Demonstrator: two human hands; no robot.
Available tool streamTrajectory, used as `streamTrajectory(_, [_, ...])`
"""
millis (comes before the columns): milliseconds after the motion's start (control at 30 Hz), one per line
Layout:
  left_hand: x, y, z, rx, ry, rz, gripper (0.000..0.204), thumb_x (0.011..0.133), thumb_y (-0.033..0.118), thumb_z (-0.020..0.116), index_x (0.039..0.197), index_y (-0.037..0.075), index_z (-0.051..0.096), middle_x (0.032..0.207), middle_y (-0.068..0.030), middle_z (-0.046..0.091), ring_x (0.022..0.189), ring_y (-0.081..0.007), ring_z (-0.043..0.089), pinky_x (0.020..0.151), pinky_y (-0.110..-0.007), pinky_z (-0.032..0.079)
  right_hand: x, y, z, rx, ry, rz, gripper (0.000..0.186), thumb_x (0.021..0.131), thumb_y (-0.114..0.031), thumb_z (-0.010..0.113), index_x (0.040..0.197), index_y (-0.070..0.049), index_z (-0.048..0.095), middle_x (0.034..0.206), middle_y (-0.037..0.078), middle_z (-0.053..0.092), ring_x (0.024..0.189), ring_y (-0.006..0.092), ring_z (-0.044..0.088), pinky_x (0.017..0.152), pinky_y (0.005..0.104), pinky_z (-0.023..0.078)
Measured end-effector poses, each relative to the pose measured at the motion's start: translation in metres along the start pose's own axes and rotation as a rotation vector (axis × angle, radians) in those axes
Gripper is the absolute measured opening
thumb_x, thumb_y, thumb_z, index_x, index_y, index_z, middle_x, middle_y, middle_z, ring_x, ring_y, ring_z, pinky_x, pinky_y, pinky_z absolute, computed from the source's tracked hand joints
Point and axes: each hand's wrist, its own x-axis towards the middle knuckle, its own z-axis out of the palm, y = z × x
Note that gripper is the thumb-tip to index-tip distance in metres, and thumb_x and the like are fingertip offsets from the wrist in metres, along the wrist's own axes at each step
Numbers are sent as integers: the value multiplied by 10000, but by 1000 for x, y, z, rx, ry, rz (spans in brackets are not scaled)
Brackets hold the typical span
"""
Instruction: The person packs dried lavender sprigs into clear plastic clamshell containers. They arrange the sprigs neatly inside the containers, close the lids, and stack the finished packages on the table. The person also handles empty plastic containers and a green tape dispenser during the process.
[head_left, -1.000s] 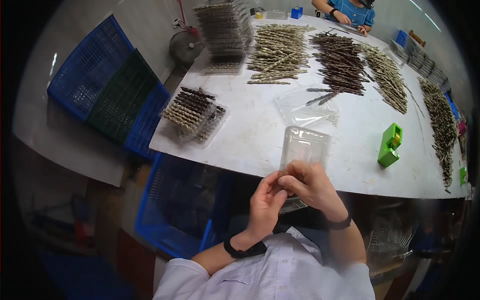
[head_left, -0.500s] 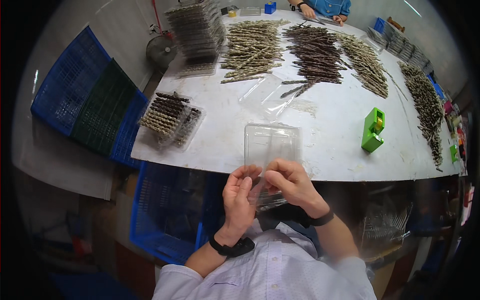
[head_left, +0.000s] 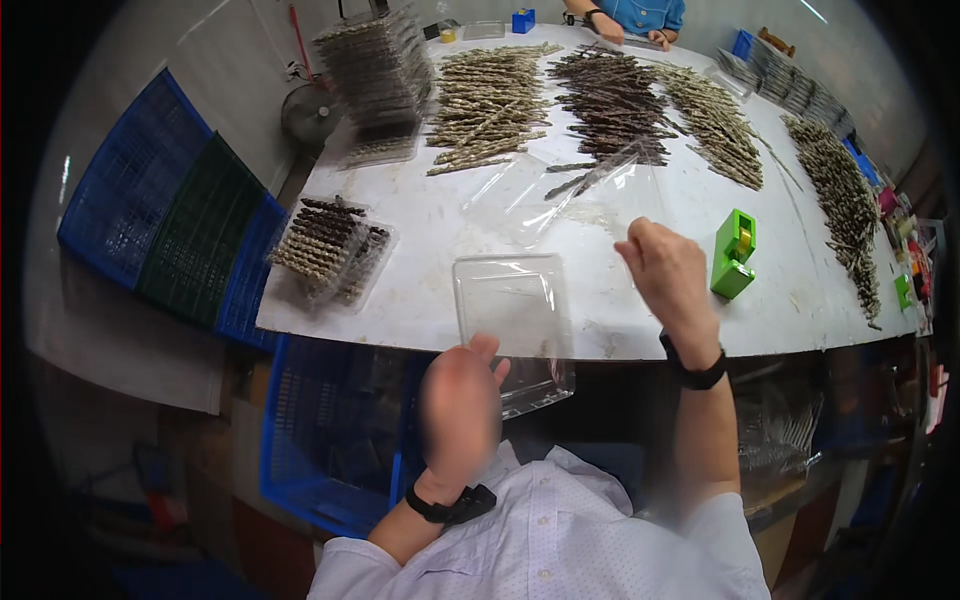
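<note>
A clear plastic tray point(head_left: 512, 292) lies over the table's near edge, its lower end jutting past it. My left hand point(head_left: 462, 405) is at the tray's left side, smeared by motion, with its visible fingers apart. Whether it touches the tray I cannot tell. My right hand point(head_left: 668, 275) is raised over the table, right of the tray, fingers curled together. Anything between those fingertips is too small or too clear to make out. Beyond the tray, thin clear plastic sheets point(head_left: 520, 205) lie on the table. A green tape dispenser point(head_left: 735, 255) stands right of my right hand.
Twisted sticks lie in pale point(head_left: 490, 105), dark brown point(head_left: 612, 105) and greenish point(head_left: 835, 200) heaps. Filled clear boxes point(head_left: 335, 250) sit at left, before a tall stack point(head_left: 375, 85). Blue crates point(head_left: 330, 420) flank the table. A person in blue point(head_left: 640, 18) works across it.
My hands have come apart: the right moved up and right over the table, the left slightly left and down. The strip between them no longer shows. The view has shifted slightly.
</note>
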Motion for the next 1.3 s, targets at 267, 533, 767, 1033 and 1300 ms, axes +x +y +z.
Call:
streamTrajectory(267, [-13,-6,15,129,-136,52,369,940,42,531,1270,13,368,1267,-153,526,1178,-224,532,1030,-382,427,-39,-91,17,1223,-706,180,173,896,-136,640,868,35,634,648,75,623,581,98,580,539,261,481])
streamTrajectory(533, [-13,-12,14,192,-110,102,397,948,108,589,1261,3,368,1116,-111,583,999,-151,583,891,-283,476,-47,-94,22,1363,-786,394,136,889,-82,583,860,37,643,666,61,639,598,95,607,540,249,486])
streamTrajectory(767, [-13,-11,3,318,-28,139,260,997,131,503,1211,-6,451,1023,-61,611,884,-66,571,793,-216,470,-54,-117,16,800,-325,-3,108,784,-103,595,748,-6,628,614,177,608,522,313,617,487,361,486])
streamTrajectory(1033, [-10,8,0,454,118,259,179,989,95,472,1134,-4,507,1015,-67,606,884,-101,577,779,-249,493,-62,-127,13,921,-183,-160,19,736,1,598,727,-10,586,627,138,585,510,282,582,480,346,445])
streamTrajectory(1300, [-44,63,-106,751,526,282,209,978,63,452,1163,-30,484,973,-161,639,732,-182,657,630,-282,571,-47,-81,-36,1535,-286,19,75,798,-38,519,743,0,552,610,90,513,592,182,522,538,299,408])
